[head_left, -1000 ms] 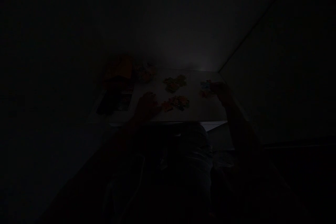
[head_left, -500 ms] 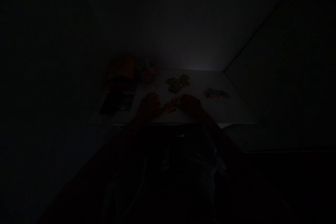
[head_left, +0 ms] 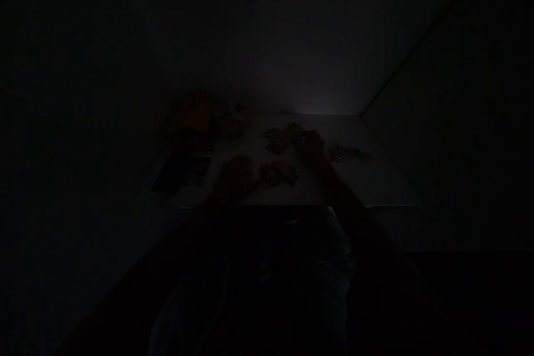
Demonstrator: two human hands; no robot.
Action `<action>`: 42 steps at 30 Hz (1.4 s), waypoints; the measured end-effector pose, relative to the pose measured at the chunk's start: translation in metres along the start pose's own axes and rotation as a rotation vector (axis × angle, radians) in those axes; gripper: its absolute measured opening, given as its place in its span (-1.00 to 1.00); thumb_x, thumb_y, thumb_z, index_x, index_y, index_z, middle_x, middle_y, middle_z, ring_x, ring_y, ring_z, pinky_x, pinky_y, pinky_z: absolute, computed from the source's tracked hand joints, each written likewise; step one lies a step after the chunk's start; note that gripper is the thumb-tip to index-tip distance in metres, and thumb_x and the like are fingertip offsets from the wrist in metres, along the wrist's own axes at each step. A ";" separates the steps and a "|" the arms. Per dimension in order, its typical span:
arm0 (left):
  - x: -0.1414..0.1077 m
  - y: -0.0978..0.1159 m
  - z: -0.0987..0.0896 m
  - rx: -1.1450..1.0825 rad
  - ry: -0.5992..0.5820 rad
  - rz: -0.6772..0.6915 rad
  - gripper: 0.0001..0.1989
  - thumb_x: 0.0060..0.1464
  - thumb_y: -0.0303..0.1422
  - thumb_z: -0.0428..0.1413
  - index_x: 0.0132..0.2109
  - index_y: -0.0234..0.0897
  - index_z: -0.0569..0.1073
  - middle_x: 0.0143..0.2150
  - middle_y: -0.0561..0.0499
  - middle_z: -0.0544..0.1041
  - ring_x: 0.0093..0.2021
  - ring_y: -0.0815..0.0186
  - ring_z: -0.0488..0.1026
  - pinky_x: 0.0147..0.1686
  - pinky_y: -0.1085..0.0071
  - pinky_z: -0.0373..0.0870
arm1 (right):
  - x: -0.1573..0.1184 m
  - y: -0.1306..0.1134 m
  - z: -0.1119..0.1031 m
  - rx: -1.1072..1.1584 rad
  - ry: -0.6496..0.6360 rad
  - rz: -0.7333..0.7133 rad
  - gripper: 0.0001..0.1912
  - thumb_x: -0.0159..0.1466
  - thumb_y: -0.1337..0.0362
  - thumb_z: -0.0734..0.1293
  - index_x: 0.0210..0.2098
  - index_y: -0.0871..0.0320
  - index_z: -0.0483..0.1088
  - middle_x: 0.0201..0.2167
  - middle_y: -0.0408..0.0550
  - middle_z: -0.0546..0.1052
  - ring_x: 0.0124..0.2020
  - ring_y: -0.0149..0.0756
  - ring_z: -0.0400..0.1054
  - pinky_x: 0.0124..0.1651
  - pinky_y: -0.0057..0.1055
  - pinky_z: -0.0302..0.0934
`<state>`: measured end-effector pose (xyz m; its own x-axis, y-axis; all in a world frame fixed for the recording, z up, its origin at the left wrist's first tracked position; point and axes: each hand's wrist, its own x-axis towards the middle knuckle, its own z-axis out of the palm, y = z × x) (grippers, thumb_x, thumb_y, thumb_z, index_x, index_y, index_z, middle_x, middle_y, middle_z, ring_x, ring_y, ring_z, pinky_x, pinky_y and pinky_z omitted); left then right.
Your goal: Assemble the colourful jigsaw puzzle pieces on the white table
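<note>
The scene is very dark, so fine detail is lost. My left hand (head_left: 237,173) rests on the white table, its thumb apart from the fingers and reaching to the left edge of the near heap of small coloured pieces (head_left: 278,172), which look like jigsaw pieces. Farther back, my right hand (head_left: 312,143) is curled with its fingertips drawn together at the right edge of a greenish heap of pieces (head_left: 278,139). Whatever lies between those fingertips cannot be made out. A third heap of pieces (head_left: 350,153) lies to the right of my right hand.
At the back left stands an orange-brown box or bag (head_left: 194,114), with a pale, patterned bundle (head_left: 231,121) beside it. A dark printed sheet or booklet (head_left: 196,171) lies at the table's left. A pale wall (head_left: 308,67) rises behind the table (head_left: 375,186).
My right hand has moved away from the near heap, up and to the right, to the greenish heap. The left hand stays by the near heap. The view has shifted slightly.
</note>
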<state>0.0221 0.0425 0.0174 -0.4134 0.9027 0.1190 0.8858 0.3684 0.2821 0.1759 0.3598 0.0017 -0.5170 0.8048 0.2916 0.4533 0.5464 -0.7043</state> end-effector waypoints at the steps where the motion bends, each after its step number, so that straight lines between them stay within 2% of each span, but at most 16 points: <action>1: 0.000 -0.001 0.001 -0.004 0.001 -0.007 -0.30 0.56 -0.08 0.36 0.69 -0.08 0.50 0.76 -0.33 0.49 0.77 -0.27 0.40 0.75 -0.21 0.37 | 0.010 0.004 0.000 -0.011 0.015 0.028 -0.69 0.48 0.11 0.70 -0.08 0.03 0.54 0.27 0.46 0.67 0.51 0.42 0.34 0.59 0.32 0.13; 3: -0.001 -0.005 0.003 -0.005 -0.007 -0.024 -0.30 0.54 -0.03 0.35 0.69 0.10 0.50 0.77 -0.24 0.49 0.77 -0.24 0.41 0.75 -0.22 0.39 | 0.024 0.011 0.003 -0.047 0.027 0.065 -0.58 0.42 0.10 0.75 -0.20 0.00 0.45 0.25 0.49 0.65 0.50 0.45 0.33 0.58 0.36 0.08; 5: -0.001 -0.008 0.004 0.002 -0.021 -0.029 -0.28 0.52 0.01 0.33 0.69 0.15 0.48 0.78 -0.21 0.48 0.78 -0.22 0.41 0.76 -0.21 0.38 | 0.031 0.015 0.006 -0.026 0.032 0.078 -0.50 0.34 0.10 0.79 -0.23 -0.02 0.39 0.19 0.44 0.67 0.46 0.43 0.36 0.57 0.37 0.10; 8: 0.000 -0.010 0.004 0.008 -0.035 -0.042 -0.26 0.50 0.03 0.30 0.70 0.08 0.49 0.80 -0.24 0.46 0.79 -0.24 0.39 0.79 -0.21 0.36 | 0.034 0.022 0.005 0.211 -0.034 0.085 -0.51 0.28 0.14 0.79 -0.13 -0.04 0.43 0.05 0.23 0.74 0.29 0.23 0.50 0.47 0.21 0.30; 10: 0.001 -0.009 0.002 -0.004 -0.033 -0.054 -0.25 0.47 0.02 0.31 0.69 0.10 0.50 0.78 -0.22 0.49 0.78 -0.29 0.41 0.77 -0.25 0.38 | 0.036 0.025 0.001 0.369 -0.093 0.071 -0.61 0.38 0.09 0.70 -0.02 -0.04 0.47 0.04 0.14 0.77 0.16 0.09 0.57 0.37 0.07 0.42; 12: 0.001 -0.008 0.000 -0.021 -0.022 -0.055 -0.24 0.43 0.00 0.33 0.69 0.16 0.51 0.75 -0.18 0.53 0.76 -0.32 0.43 0.76 -0.30 0.40 | 0.038 0.027 -0.004 0.448 -0.110 0.053 -0.66 0.46 -0.01 0.60 0.04 -0.04 0.49 0.08 0.09 0.80 0.12 0.01 0.62 0.30 -0.03 0.50; 13: 0.001 -0.008 0.000 -0.024 -0.017 -0.053 -0.23 0.43 -0.01 0.33 0.69 0.17 0.50 0.75 -0.17 0.54 0.76 -0.32 0.44 0.76 -0.31 0.40 | 0.039 0.028 -0.005 0.469 -0.109 0.051 -0.63 0.47 -0.09 0.58 0.06 -0.05 0.49 0.08 0.06 0.80 0.11 -0.02 0.64 0.26 -0.07 0.53; 18: 0.002 -0.011 0.004 0.005 -0.018 -0.052 -0.23 0.46 0.03 0.30 0.70 0.02 0.52 0.77 -0.27 0.50 0.77 -0.24 0.42 0.78 -0.21 0.37 | 0.040 0.021 -0.010 0.663 -0.080 0.045 -0.28 0.24 -0.52 0.60 -0.03 -0.10 0.48 -0.05 -0.02 0.76 -0.08 -0.09 0.62 -0.01 -0.15 0.57; 20: 0.002 -0.012 0.005 0.015 -0.012 -0.044 -0.24 0.49 0.04 0.27 0.70 -0.02 0.53 0.76 -0.29 0.50 0.78 -0.24 0.41 0.79 -0.20 0.36 | 0.037 0.015 -0.012 0.709 -0.080 0.036 -0.19 0.20 -0.63 0.56 -0.05 -0.10 0.45 -0.04 -0.01 0.73 -0.06 -0.08 0.63 -0.02 -0.16 0.57; 23: 0.001 -0.012 0.005 0.025 -0.017 -0.051 -0.27 0.52 0.04 0.26 0.70 0.03 0.53 0.75 -0.25 0.53 0.77 -0.23 0.42 0.81 -0.21 0.35 | 0.032 0.008 -0.019 0.709 -0.108 0.020 -0.13 0.21 -0.73 0.51 -0.03 -0.12 0.43 0.03 0.03 0.71 0.08 0.00 0.64 -0.04 -0.18 0.56; 25: 0.001 -0.012 0.005 0.026 -0.012 -0.063 -0.27 0.50 0.00 0.29 0.70 0.09 0.53 0.73 -0.23 0.55 0.77 -0.25 0.43 0.79 -0.24 0.37 | 0.029 0.004 -0.023 0.713 -0.127 0.004 -0.10 0.17 -0.75 0.53 -0.02 -0.13 0.42 0.02 0.02 0.70 0.08 0.01 0.62 -0.07 -0.19 0.55; 30: 0.001 -0.012 0.004 0.023 0.005 -0.089 -0.19 0.44 -0.01 0.38 0.73 0.14 0.49 0.72 -0.26 0.56 0.75 -0.35 0.46 0.75 -0.32 0.44 | 0.024 -0.002 -0.024 0.751 -0.150 0.000 -0.04 0.10 -0.78 0.55 -0.03 -0.12 0.42 -0.06 -0.07 0.67 -0.21 -0.18 0.52 -0.12 -0.18 0.60; 34: 0.001 -0.009 0.001 0.026 0.009 -0.087 -0.23 0.47 -0.04 0.38 0.72 0.10 0.52 0.73 -0.27 0.54 0.75 -0.35 0.45 0.77 -0.29 0.42 | 0.022 -0.005 -0.022 0.764 -0.190 -0.008 -0.09 0.12 -0.70 0.62 -0.03 -0.09 0.48 0.09 0.01 0.76 -0.11 -0.13 0.65 -0.08 -0.16 0.66; 37: 0.000 -0.006 -0.001 0.031 -0.009 -0.077 -0.26 0.49 0.00 0.35 0.70 0.09 0.55 0.72 -0.25 0.56 0.75 -0.34 0.44 0.78 -0.28 0.39 | 0.024 -0.004 -0.021 0.753 -0.180 -0.034 -0.20 0.16 -0.57 0.68 -0.05 -0.08 0.54 0.19 0.05 0.80 -0.07 -0.10 0.69 -0.07 -0.15 0.67; 39: -0.001 -0.004 0.000 0.033 -0.007 -0.077 -0.27 0.51 0.03 0.32 0.70 0.12 0.55 0.71 -0.21 0.56 0.75 -0.32 0.43 0.78 -0.28 0.38 | 0.025 -0.003 -0.020 0.734 -0.167 -0.056 -0.26 0.18 -0.52 0.67 -0.08 -0.08 0.54 0.16 0.05 0.81 -0.11 -0.11 0.67 -0.08 -0.15 0.63; 42: -0.001 -0.004 0.001 0.032 0.004 -0.092 -0.28 0.52 0.00 0.30 0.71 0.15 0.52 0.70 -0.20 0.58 0.74 -0.28 0.44 0.77 -0.29 0.40 | 0.026 -0.003 -0.020 0.699 -0.150 -0.071 -0.26 0.18 -0.54 0.64 -0.12 -0.08 0.50 -0.01 0.02 0.79 -0.18 -0.12 0.60 -0.12 -0.15 0.56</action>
<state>0.0189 0.0403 0.0153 -0.4941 0.8639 0.0975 0.8503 0.4568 0.2613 0.1755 0.3836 0.0244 -0.6451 0.7049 0.2950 -0.1297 0.2794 -0.9514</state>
